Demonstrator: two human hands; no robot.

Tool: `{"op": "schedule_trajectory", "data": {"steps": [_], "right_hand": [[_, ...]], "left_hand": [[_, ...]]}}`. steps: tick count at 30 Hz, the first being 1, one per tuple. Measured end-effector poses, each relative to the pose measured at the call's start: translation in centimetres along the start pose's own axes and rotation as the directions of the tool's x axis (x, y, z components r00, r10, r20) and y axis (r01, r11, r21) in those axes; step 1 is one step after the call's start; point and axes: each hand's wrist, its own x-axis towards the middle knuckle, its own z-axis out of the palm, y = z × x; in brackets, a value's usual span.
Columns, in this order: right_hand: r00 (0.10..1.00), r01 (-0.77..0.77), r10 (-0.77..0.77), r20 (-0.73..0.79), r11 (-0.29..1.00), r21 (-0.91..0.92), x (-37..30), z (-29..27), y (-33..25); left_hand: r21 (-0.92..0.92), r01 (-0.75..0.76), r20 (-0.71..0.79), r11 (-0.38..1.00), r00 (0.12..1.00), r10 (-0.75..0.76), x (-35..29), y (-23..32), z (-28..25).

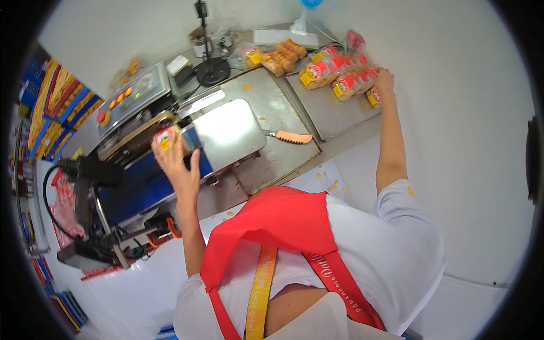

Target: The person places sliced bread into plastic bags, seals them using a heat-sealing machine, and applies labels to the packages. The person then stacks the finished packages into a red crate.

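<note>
At the left, a bread pack (164,137) with a red and yellow label lies against the sealing machine (136,105). My left hand (180,164) rests on this pack, fingers stretched out and thumb spread away. Far to the right, my right arm reaches out over the metal tray. My right hand (385,81) curls round the end of a clear bag of bread (374,96), its fingertips partly hidden. Several more bread bags (337,68) with red and yellow labels lie beside that hand, piled on the tray (326,116).
A steel plate (229,130) sits beside the blue conveyor belt (133,187). On the worktop lies a knife (289,136) with an orange handle. Unlabelled bread (280,56) and a black stand (212,71) are at the back. Black machine arms (93,226) stand at the left.
</note>
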Motion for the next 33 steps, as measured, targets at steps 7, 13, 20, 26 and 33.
{"op": "schedule_trajectory", "data": {"steps": [7, 13, 20, 26, 33], "right_hand": [[0.975, 0.202, -0.19, -0.111, 0.973, 0.112, -2.0, 4.5, 0.7], [0.897, 0.429, -0.42, -0.135, 0.902, 0.044, -3.7, 4.0, -4.9], [0.879, 0.416, -0.477, -0.022, 0.743, 0.524, -5.7, -12.1, -16.6], [0.775, 0.255, -0.63, -0.053, 0.235, 0.938, -6.8, -17.0, -21.3], [0.647, 0.193, -0.737, -0.195, -0.089, 0.977, -8.6, -20.2, -25.0]], "left_hand": [[-0.222, -0.065, -0.047, 0.973, 0.997, 0.056, 3.0, 7.2, 0.7], [-0.455, -0.138, 0.052, 0.88, 0.982, 0.182, 5.1, 13.0, 4.6], [-0.615, -0.205, 0.014, 0.761, 0.963, 0.271, 8.1, 20.9, 10.3], [-0.738, -0.124, -0.013, 0.663, 0.985, 0.17, 11.9, 18.2, 11.2], [-0.603, 0.727, 0.669, -0.328, 0.685, 0.288, 10.9, 11.9, 9.6]]}}
